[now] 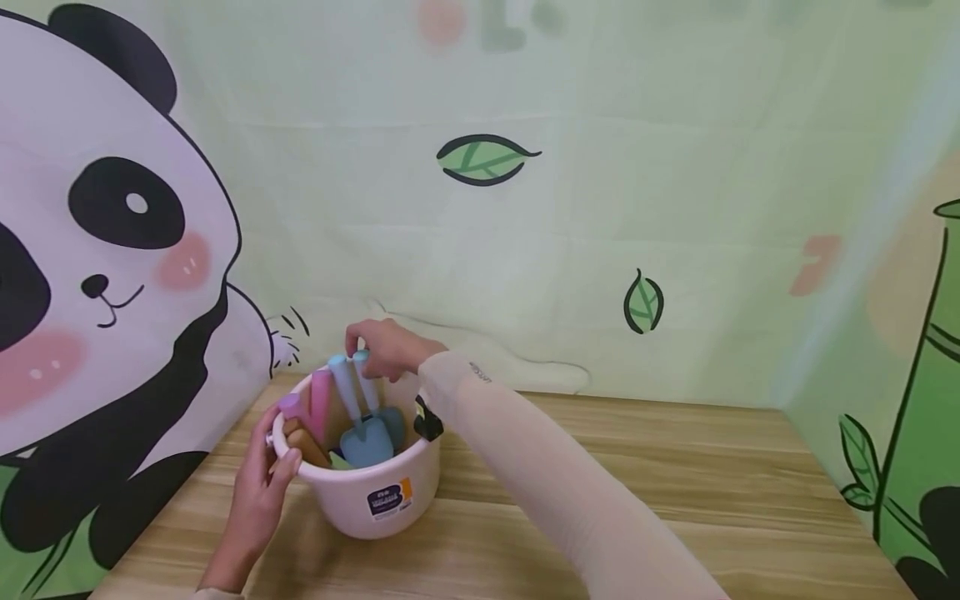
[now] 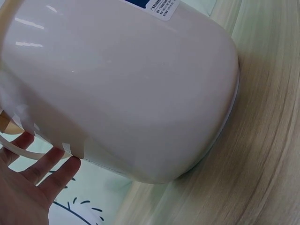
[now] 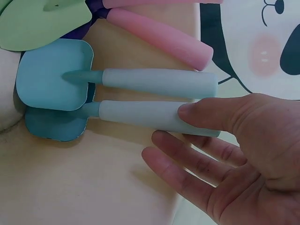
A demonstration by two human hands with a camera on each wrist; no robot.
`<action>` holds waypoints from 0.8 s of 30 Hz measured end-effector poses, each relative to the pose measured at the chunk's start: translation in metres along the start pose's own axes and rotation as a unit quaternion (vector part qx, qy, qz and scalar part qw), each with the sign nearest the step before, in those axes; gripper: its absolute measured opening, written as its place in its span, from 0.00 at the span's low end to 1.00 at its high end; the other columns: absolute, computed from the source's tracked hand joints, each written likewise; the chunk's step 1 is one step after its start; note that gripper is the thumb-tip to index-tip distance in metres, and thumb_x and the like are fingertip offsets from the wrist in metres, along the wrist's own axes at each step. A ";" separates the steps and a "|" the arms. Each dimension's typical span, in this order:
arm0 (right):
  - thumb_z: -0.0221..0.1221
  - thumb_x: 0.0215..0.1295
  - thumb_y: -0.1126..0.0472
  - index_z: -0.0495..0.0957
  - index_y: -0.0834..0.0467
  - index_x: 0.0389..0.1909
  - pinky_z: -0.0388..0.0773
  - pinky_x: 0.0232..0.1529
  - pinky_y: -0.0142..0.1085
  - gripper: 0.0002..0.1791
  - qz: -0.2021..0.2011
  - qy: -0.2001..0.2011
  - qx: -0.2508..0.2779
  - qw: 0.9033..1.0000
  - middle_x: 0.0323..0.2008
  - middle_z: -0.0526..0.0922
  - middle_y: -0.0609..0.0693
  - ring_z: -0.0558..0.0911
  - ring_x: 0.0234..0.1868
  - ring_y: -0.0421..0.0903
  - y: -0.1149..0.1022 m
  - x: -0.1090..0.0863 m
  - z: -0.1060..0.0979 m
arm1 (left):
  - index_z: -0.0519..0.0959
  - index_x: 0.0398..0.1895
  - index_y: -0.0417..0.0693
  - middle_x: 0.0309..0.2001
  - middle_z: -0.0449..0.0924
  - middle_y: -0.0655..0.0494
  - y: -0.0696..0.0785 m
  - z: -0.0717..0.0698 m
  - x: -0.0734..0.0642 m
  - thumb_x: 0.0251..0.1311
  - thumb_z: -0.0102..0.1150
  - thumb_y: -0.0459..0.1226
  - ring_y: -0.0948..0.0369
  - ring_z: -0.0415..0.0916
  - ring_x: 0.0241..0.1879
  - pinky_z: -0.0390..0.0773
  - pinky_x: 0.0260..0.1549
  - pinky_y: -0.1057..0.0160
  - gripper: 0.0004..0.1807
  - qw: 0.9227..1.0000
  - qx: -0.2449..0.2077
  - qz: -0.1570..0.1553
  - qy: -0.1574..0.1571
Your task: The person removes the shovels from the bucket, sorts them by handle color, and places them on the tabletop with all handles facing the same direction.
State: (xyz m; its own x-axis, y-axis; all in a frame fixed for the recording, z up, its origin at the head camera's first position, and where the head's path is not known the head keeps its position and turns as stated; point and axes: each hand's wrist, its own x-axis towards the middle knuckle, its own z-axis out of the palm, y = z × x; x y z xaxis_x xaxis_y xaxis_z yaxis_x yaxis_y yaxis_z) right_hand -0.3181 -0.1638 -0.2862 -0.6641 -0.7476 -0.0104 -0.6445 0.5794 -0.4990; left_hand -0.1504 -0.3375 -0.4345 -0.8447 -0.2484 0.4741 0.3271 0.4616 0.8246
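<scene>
A pale pink bucket [image 1: 337, 496] stands upright on the wooden table. My left hand [image 1: 258, 483] grips its left rim, thumb at the front; in the left wrist view the fingers [image 2: 49, 171] touch the bucket near its handle. Above the far side of the bucket, my right hand [image 1: 390, 346] pinches the pale blue handle of a toy shovel [image 3: 140, 115] between thumb and fingers. That shovel's blade is partly hidden behind a second blue shovel [image 3: 56, 77], which leans beside it. Pink handles [image 3: 161, 40] and a light green blade [image 3: 42, 23] are also inside.
Near the bucket's left rim are a purple-ended handle [image 1: 291, 406] and a brown object [image 1: 303, 440]. A black object [image 1: 427, 421] sits at the right rim. Behind the wooden table [image 1: 660, 492] hangs a printed panda backdrop [image 1: 525, 250].
</scene>
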 end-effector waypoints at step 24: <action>0.64 0.64 0.69 0.75 0.56 0.48 0.81 0.24 0.32 0.14 -0.018 0.075 -0.002 0.997 0.43 0.77 0.54 0.77 0.38 0.50 0.003 -0.027 -0.038 | 0.53 0.82 0.55 0.73 0.62 0.43 -0.002 0.000 0.000 0.75 0.49 0.35 0.73 0.64 0.61 0.67 0.51 0.82 0.35 1.000 0.005 -0.002 -0.002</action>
State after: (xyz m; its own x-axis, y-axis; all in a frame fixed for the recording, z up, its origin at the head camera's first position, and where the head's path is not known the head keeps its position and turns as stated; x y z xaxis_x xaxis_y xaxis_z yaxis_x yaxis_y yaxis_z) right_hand -0.3164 -0.1299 -0.2548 -0.6899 -0.7106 0.1377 -0.6698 0.5546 -0.4937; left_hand -0.1508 -0.3382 -0.4363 -0.8477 -0.2465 0.4697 0.3195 0.4696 0.8230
